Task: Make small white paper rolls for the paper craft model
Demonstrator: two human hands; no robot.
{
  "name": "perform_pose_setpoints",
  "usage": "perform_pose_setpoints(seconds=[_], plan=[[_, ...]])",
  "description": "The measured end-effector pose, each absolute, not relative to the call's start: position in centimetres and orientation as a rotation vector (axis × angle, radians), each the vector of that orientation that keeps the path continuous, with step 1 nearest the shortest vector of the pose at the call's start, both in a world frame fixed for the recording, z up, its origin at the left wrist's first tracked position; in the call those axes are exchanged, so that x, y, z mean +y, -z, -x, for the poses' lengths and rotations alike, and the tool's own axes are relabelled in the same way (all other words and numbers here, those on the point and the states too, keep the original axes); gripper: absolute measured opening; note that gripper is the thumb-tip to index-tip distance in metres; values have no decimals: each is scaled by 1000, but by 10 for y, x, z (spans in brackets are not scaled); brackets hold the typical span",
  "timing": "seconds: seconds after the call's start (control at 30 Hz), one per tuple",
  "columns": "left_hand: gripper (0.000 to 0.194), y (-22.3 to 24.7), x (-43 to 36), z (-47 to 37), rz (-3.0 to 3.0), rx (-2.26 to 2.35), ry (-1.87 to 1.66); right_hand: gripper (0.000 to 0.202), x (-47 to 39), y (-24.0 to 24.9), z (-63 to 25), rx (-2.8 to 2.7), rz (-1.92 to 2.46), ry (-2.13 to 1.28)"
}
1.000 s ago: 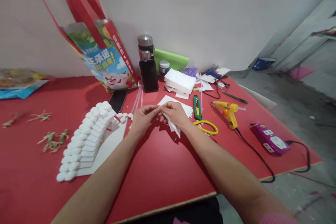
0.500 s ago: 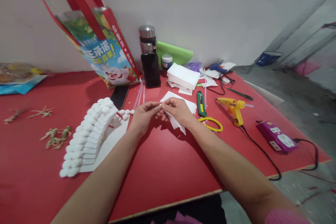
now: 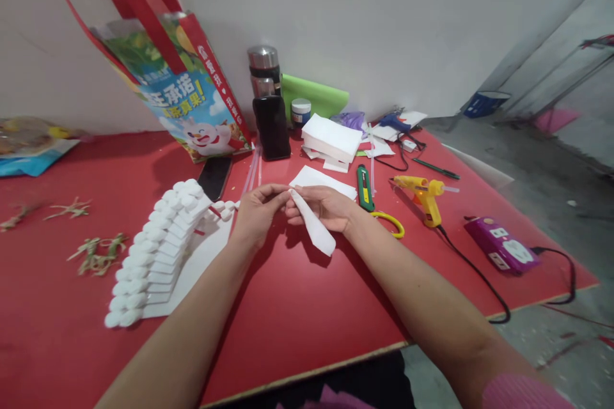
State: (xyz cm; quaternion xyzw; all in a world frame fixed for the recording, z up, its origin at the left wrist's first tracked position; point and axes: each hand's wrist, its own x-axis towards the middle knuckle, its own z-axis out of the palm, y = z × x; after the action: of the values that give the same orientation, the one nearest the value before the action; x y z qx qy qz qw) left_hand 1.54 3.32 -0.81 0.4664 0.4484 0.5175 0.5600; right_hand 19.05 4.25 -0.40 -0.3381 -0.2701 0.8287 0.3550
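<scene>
A narrow white paper strip (image 3: 314,227) slants down toward me between my hands above the red table (image 3: 307,307). My left hand (image 3: 256,214) pinches its upper end between thumb and fingertips. Beneath and behind the strip lies my right hand (image 3: 330,208), palm partly up and fingers loosely extended, the strip resting across them. Just behind my hands is a flat white sheet (image 3: 323,181). To the left of my left arm stands a white stepped model (image 3: 158,243), edged with rounded white pieces, on a white base.
Right of my hands are a green cutter (image 3: 365,188), yellow-handled scissors (image 3: 396,223), a yellow glue gun (image 3: 426,195) and a purple power box (image 3: 503,246). Behind stand a phone (image 3: 271,128), a flask (image 3: 263,64) and a printed bag (image 3: 192,96). Twine figures (image 3: 98,254) lie left.
The strip has swung out and now shows its broad face. My right hand has opened from its pinch and turned palm up, while the view has shifted slightly.
</scene>
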Motion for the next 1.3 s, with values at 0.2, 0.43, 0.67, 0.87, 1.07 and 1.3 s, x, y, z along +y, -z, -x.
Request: perform_pose_setpoints(seconds=[0.2, 0.43, 0.67, 0.87, 1.07, 1.3], plan=[[26, 11, 34, -15, -1112, 1095, -1252, 6, 40, 3, -186, -706, 934, -2034], [26, 11, 31, -19, -1093, 1155, -1269, 14, 36, 3, -180, -745, 1044, -1885], [20, 9, 31, -16, -1116, 1180, -1286, 30, 34, 1, -180, -816, 1013, -1845], [32, 6, 35, -12, -1031, 1026, -1149, 27, 40, 4, -191, -825, 978, -1893], [34, 3, 36, -11, -1022, 1026, -1094, 31, 42, 7, -197, -866, 991, -1936], [36, 2, 34, -10, -1059, 1035, -1050, 26, 45, 9, -204, -957, 1042, -1975]])
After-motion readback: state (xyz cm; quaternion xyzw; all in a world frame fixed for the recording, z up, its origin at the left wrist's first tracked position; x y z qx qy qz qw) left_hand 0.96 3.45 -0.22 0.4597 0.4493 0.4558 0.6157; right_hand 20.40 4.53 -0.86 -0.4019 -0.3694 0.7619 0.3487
